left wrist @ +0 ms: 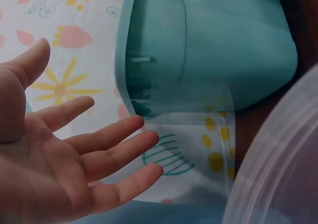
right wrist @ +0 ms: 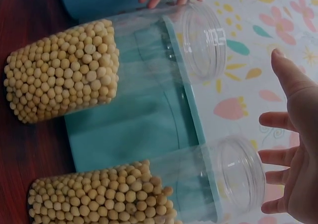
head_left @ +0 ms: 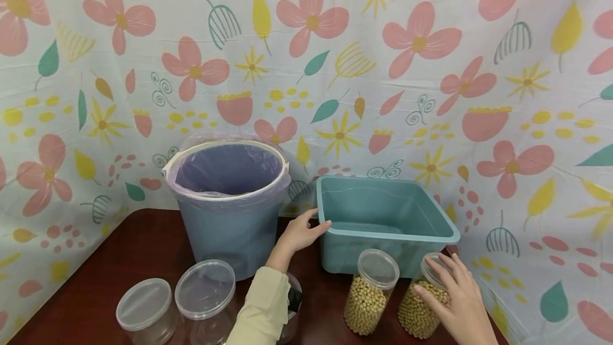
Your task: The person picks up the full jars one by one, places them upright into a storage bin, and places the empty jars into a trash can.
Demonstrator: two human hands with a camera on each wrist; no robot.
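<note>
At the left corner of a teal plastic basin (head_left: 388, 234), my left hand (head_left: 298, 234) has its fingers spread and holds nothing; its thumb overlaps the rim in the head view. The left wrist view shows the palm of this hand (left wrist: 74, 159) with the fingers loosely straight beside the basin (left wrist: 223, 40). On the right, my right hand (head_left: 457, 297) hovers over the lid of a clear jar (head_left: 421, 307) part-filled with round tan beans. Its fingers (right wrist: 278, 157) are extended around the lid end. A second jar of beans (head_left: 366, 302) stands upright to its left.
A blue bucket (head_left: 230, 233) with a thin plastic liner stands left of the basin. Two clear lidded containers (head_left: 143, 305) (head_left: 206, 294) sit at front left. Another clear container (head_left: 293, 281) is partly hidden by my left sleeve. Flower-print cloth (head_left: 335, 68) hangs behind the dark table (head_left: 110, 265).
</note>
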